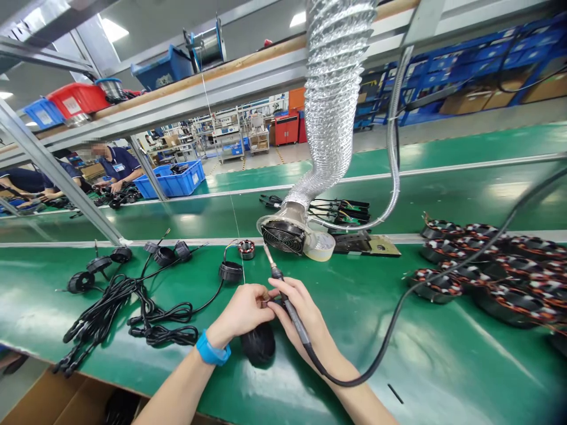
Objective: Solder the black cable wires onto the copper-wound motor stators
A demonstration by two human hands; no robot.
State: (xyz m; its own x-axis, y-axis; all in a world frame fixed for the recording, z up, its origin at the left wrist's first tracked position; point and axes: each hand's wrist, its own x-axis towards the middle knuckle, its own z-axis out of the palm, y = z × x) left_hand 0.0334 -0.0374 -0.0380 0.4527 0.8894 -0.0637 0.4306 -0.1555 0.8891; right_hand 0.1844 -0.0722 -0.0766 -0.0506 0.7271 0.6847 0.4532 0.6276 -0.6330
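My right hand point(305, 313) is closed around a soldering iron point(292, 313), whose tip points up and away from me toward the fan. Its thumb and fingertips also meet my left hand's fingers. My left hand point(243, 313), with a blue band at the wrist, is pinched shut; what lies between its fingertips is too small and hidden to name. Just below both hands a black rounded part point(257, 347) rests on the green bench. A thin wire point(238, 227) hangs from a spool point(207, 46) down to my left hand. Beyond stand a black ring-shaped cap point(231, 271) and a copper-wound stator point(247, 249).
A fan point(283, 235) on a silver duct point(332, 100) hangs ahead, beside a tape roll point(319, 247). Many stators point(487, 254) crowd the right. Bundled black cables point(110, 307) and caps lie left. The iron's cord point(394, 324) arcs rightward. People sit far left.
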